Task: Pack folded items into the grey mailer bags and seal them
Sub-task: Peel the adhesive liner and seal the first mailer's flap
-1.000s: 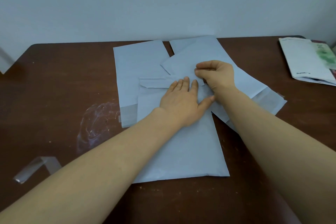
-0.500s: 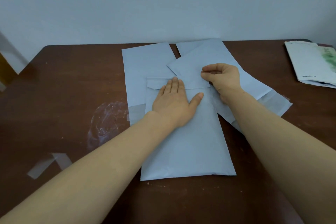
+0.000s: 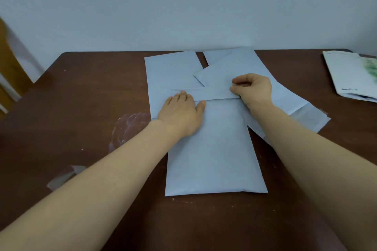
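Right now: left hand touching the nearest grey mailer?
Touching. Head view shows the left hand lying flat on the nearest grey mailer, straight fingers reaching its folded flap.

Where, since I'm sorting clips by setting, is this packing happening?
Probably a home or small-office packing spot: one scuffed brown table against a plain wall, a few grey mailer bags, and loose papers at the side.

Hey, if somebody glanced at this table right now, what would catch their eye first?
Probably the two hands on the grey mailer bag in the middle of the brown table: the left hand lies flat on it at the folded flap, while the right hand pinches the flap's right end. Next, more grey bags fanned out behind it.
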`<state>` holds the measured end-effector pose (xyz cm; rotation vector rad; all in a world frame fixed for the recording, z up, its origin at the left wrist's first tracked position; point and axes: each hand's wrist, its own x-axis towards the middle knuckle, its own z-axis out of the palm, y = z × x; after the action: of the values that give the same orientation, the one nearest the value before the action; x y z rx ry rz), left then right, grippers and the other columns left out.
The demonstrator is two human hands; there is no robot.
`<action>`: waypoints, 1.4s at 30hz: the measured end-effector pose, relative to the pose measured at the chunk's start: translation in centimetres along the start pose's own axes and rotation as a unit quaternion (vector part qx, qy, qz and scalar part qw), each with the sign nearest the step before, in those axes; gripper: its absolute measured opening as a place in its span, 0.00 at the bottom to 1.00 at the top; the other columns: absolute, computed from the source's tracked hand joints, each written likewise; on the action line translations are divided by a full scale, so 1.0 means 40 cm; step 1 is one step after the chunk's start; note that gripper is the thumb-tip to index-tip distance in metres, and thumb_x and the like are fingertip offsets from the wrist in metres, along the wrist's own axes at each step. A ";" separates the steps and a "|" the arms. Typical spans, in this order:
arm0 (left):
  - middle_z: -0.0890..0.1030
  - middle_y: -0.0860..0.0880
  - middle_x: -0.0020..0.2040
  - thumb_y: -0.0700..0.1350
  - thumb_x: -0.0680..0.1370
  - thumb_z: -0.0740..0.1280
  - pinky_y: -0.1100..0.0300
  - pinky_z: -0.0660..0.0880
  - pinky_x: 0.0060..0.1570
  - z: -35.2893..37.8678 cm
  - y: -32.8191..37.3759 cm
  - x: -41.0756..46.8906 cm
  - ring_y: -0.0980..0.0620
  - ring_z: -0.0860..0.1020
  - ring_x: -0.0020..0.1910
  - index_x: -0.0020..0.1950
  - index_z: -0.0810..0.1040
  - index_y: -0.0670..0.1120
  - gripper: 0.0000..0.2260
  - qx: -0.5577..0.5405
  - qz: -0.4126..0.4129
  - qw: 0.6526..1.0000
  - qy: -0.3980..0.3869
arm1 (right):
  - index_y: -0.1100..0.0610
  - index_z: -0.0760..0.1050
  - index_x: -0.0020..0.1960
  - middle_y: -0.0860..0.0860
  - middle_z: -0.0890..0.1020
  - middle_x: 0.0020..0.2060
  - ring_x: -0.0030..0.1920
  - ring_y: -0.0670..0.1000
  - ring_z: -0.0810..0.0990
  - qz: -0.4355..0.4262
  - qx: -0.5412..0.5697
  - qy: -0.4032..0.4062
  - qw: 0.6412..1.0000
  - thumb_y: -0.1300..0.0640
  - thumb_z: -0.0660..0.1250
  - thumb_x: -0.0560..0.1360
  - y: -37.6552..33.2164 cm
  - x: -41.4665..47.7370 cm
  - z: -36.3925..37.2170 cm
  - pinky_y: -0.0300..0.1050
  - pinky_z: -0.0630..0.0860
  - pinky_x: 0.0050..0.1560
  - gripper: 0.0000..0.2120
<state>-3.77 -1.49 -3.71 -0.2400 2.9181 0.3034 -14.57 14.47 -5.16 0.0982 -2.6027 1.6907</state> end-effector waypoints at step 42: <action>0.46 0.43 0.78 0.55 0.82 0.45 0.55 0.42 0.74 0.016 -0.050 -0.019 0.48 0.46 0.77 0.77 0.45 0.40 0.28 0.051 0.025 0.998 0.004 | 0.57 0.56 0.75 0.53 0.55 0.76 0.76 0.51 0.53 -0.123 -0.419 -0.223 0.872 0.51 0.44 0.82 -0.019 -0.135 -0.015 0.43 0.48 0.73 0.23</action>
<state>-2.55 -3.18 -4.52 -0.1527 2.9409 0.1604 -9.14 14.88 -4.58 0.8147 -3.1998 0.3812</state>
